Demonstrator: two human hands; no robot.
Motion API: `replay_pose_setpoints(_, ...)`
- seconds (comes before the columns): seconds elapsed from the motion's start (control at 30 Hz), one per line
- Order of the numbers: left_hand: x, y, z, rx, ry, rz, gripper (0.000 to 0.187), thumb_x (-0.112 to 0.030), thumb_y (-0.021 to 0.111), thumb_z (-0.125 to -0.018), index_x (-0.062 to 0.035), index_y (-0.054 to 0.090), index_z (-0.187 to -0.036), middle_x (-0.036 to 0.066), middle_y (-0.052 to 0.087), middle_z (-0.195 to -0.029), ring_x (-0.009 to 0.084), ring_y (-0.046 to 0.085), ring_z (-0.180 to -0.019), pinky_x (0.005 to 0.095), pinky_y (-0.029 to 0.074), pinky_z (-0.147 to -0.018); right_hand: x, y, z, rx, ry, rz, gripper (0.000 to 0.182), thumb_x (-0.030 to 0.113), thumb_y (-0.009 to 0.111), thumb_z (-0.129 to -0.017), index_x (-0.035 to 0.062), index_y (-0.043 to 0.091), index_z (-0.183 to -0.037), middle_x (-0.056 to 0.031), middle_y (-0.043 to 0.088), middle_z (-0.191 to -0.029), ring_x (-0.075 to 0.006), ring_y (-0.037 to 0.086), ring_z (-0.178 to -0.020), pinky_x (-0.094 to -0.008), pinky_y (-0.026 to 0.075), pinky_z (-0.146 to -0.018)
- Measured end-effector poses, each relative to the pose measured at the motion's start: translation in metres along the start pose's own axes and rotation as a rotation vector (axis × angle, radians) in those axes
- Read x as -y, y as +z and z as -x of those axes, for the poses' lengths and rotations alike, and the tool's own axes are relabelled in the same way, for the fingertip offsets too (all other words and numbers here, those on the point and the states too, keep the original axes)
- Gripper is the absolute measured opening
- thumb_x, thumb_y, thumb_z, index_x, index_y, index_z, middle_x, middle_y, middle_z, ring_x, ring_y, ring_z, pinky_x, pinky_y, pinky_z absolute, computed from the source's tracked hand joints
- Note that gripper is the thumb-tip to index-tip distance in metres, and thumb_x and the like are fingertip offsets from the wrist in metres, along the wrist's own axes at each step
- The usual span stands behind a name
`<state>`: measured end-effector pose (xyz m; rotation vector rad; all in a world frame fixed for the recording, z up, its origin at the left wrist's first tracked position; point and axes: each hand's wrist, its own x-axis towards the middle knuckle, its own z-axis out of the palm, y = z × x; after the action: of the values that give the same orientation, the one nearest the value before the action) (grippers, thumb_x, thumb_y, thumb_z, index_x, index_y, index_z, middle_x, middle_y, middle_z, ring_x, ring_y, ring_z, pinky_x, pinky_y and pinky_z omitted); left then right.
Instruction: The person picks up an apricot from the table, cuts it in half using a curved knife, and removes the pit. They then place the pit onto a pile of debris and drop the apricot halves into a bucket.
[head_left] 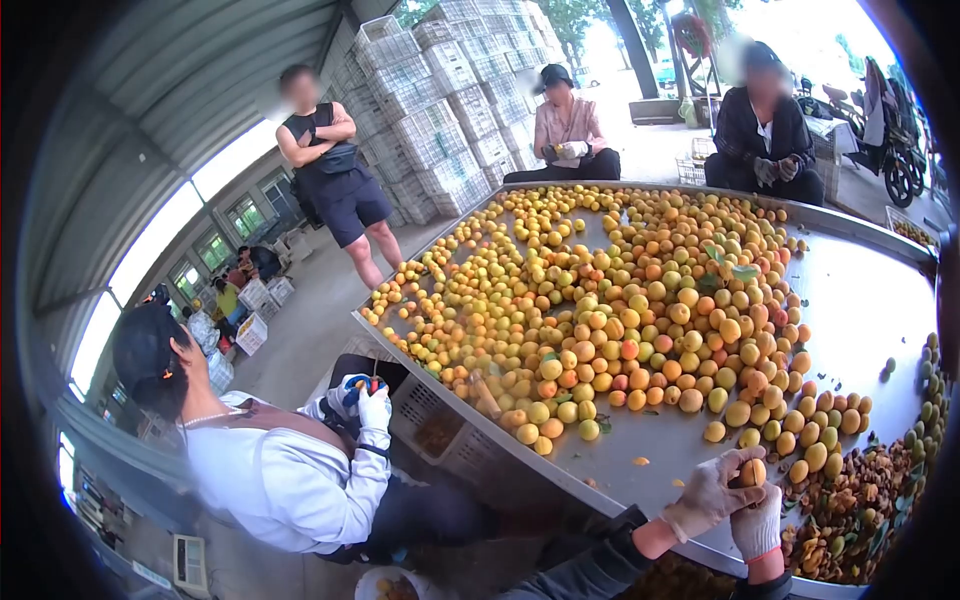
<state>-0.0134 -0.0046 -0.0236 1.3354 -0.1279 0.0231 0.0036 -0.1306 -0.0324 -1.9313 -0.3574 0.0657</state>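
Observation:
Both my hands wear pale work gloves and meet over the near right edge of a metal sorting table (640, 470). My left hand (708, 492) pinches an orange apricot (753, 473), and my right hand (758, 522) grips the same fruit from the right. The apricot looks split, with a dark line down its middle. Just beyond my hands lie loose apricots (815, 458) in yellow and orange. To the right of my right hand is a heap of brown pits and torn flesh (850, 505).
A large pile of apricots (640, 320) covers much of the table. Small green fruits (925, 410) line its right rim. A person in white (270, 475) sits at the left, beside plastic crates (440, 420). Other people sit at the far side; one stands near stacked crates (430, 120).

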Motion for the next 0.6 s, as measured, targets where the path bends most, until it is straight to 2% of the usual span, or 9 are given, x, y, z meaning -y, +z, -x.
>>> replay_pose_setpoints(0.13,-0.008,-0.005,0.001,0.002,-0.070,-0.034,0.054,-0.018,0.076,-0.082,0.0030,0.053,-0.126,0.007,0.062,-0.106,0.0097,0.058,-0.088,0.0252,0.051,-0.081,-0.014,-0.002,0.001,0.085,0.030,-0.126,0.014,0.003,0.066,-0.073,0.0025,0.065,-0.086,-0.0097,0.067,-0.076,-0.0199,0.066,-0.071,-0.0318,0.050,-0.062)
replay_pose_setpoints(0.2,-0.011,-0.012,0.001,0.091,-0.017,-0.220,0.054,-0.013,0.074,-0.083,-0.0011,0.050,-0.130,0.004,0.060,-0.106,0.0092,0.055,-0.096,0.0243,0.048,-0.083,-0.005,-0.014,-0.003,0.362,-0.018,-0.053,0.021,-0.003,0.065,-0.073,0.0017,0.062,-0.094,-0.0040,0.065,-0.078,-0.0153,0.062,-0.072,-0.0292,0.051,-0.066)
replay_pose_setpoints(0.27,-0.018,-0.012,0.003,0.086,0.007,-0.185,0.053,-0.016,0.075,-0.083,0.0008,0.052,-0.128,0.005,0.061,-0.104,0.0095,0.057,-0.092,0.0247,0.050,-0.082,0.004,-0.020,-0.005,0.442,-0.064,0.047,0.027,-0.002,0.066,-0.071,0.0019,0.061,-0.097,-0.0037,0.064,-0.081,-0.0167,0.063,-0.074,-0.0296,0.051,-0.065)
replay_pose_setpoints(0.33,-0.019,-0.013,0.004,0.081,0.032,-0.145,0.053,-0.018,0.076,-0.082,0.0027,0.054,-0.126,0.006,0.063,-0.102,0.0098,0.059,-0.087,0.0250,0.051,-0.080,0.010,-0.020,-0.005,0.455,0.121,-0.103,0.027,-0.002,0.066,-0.071,0.0016,0.061,-0.097,-0.0035,0.064,-0.079,-0.0161,0.063,-0.073,-0.0291,0.050,-0.064)
replay_pose_setpoints(0.37,-0.015,-0.013,0.004,0.094,0.005,-0.059,0.055,-0.019,0.076,-0.082,0.0027,0.053,-0.127,0.006,0.062,-0.105,0.0100,0.058,-0.091,0.0252,0.051,-0.083,0.012,-0.016,-0.002,0.457,0.116,-0.101,0.027,-0.002,0.066,-0.071,0.0016,0.061,-0.097,-0.0035,0.064,-0.079,-0.0161,0.063,-0.073,-0.0291,0.050,-0.064)
replay_pose_setpoints(0.43,-0.012,-0.012,0.002,0.106,-0.017,0.027,0.056,-0.019,0.076,-0.082,0.0026,0.052,-0.127,0.007,0.061,-0.108,0.0102,0.057,-0.095,0.0255,0.050,-0.085,0.013,-0.006,0.005,0.187,-0.001,-0.172,0.023,-0.002,0.066,-0.071,0.0015,0.062,-0.094,-0.0024,0.063,-0.073,-0.0148,0.062,-0.069,-0.0287,0.050,-0.060)
replay_pose_setpoints(0.5,-0.010,-0.010,0.000,0.108,-0.020,0.033,0.061,-0.020,0.076,-0.082,0.0022,0.049,-0.131,0.008,0.057,-0.117,0.0112,0.054,-0.105,0.0263,0.048,-0.090,0.017,-0.006,0.004,0.159,0.051,-0.187,0.020,-0.002,0.065,-0.072,0.0009,0.063,-0.091,-0.0030,0.064,-0.071,-0.0141,0.061,-0.067,-0.0286,0.049,-0.060)
replay_pose_setpoints(0.53,-0.007,-0.011,-0.001,0.108,-0.019,0.033,0.061,-0.020,0.076,-0.082,0.0022,0.049,-0.131,0.008,0.057,-0.117,0.0112,0.054,-0.105,0.0263,0.048,-0.090,0.018,-0.006,0.005,0.128,0.108,-0.203,0.016,-0.002,0.064,-0.072,0.0002,0.063,-0.088,-0.0035,0.064,-0.070,-0.0133,0.061,-0.066,-0.0284,0.049,-0.059)
replay_pose_setpoints(0.6,-0.003,-0.012,-0.003,0.165,-0.098,0.129,0.064,-0.020,0.076,-0.082,0.0019,0.046,-0.134,0.007,0.054,-0.122,0.0125,0.052,-0.110,0.0274,0.047,-0.093,0.014,-0.004,0.004,0.090,0.028,-0.135,0.013,-0.002,0.064,-0.072,-0.0005,0.064,-0.085,-0.0046,0.065,-0.071,-0.0128,0.061,-0.067,-0.0283,0.049,-0.059)
